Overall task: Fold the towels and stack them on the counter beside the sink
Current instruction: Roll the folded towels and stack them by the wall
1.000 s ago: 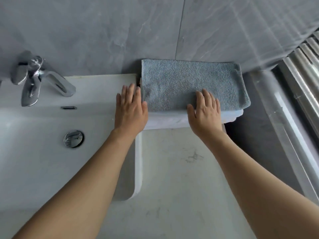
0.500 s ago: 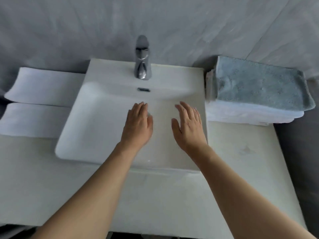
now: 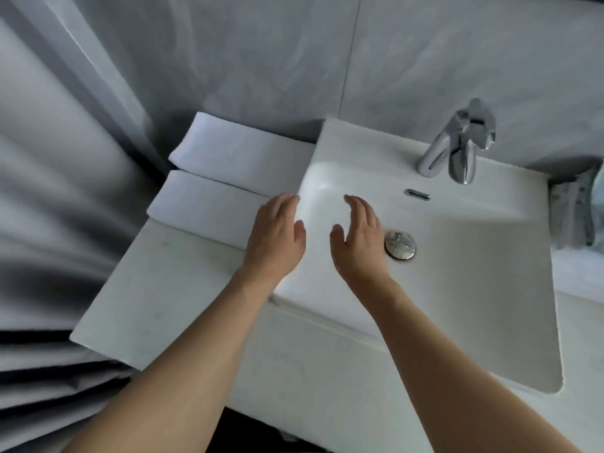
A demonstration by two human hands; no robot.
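Observation:
Two white towels lie on the counter (image 3: 157, 305) left of the sink (image 3: 457, 289): a far one (image 3: 242, 155) against the wall and a near one (image 3: 202, 204) in front of it. My left hand (image 3: 276, 238) hovers open over the sink's left rim, its fingertips next to the near towel's right end. Over the basin, my right hand (image 3: 358, 240) is open and holds nothing. The stack of folded towels (image 3: 578, 217), grey-blue on top, shows only partly at the right edge of the view.
A chrome tap (image 3: 457, 148) stands at the back of the sink and a chrome drain plug (image 3: 400, 245) sits in the basin, just right of my right hand. Grey tiled wall runs behind. A grey wall or panel borders the counter on the left.
Both hands left the folded stack on the right and moved left across the sink. The view swung left, so the white towels now lie near my left hand.

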